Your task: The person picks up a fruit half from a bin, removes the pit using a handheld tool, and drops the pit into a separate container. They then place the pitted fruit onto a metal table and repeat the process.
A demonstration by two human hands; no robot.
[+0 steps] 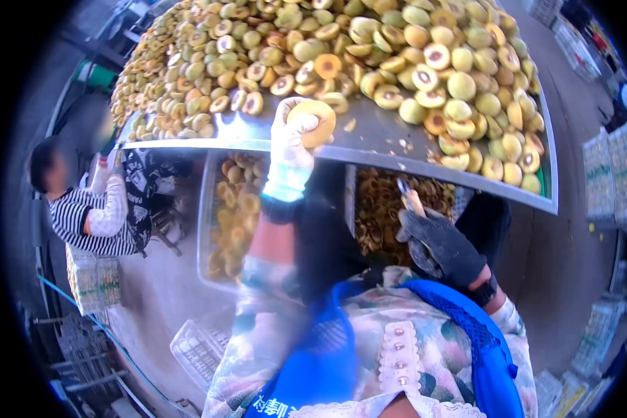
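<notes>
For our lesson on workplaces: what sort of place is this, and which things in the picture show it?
Probably a fruit-processing workshop. A metal table is heaped with halved fruit, the gloved left hand holds one fruit half, and crates below hold cut pieces.

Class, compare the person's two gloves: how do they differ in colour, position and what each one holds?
The left glove is white, the right glove dark grey. The left is raised at the table edge, the right sits lower, below it. The left grips a fruit half, the right a small tool. Both cover the whole hand.
</notes>
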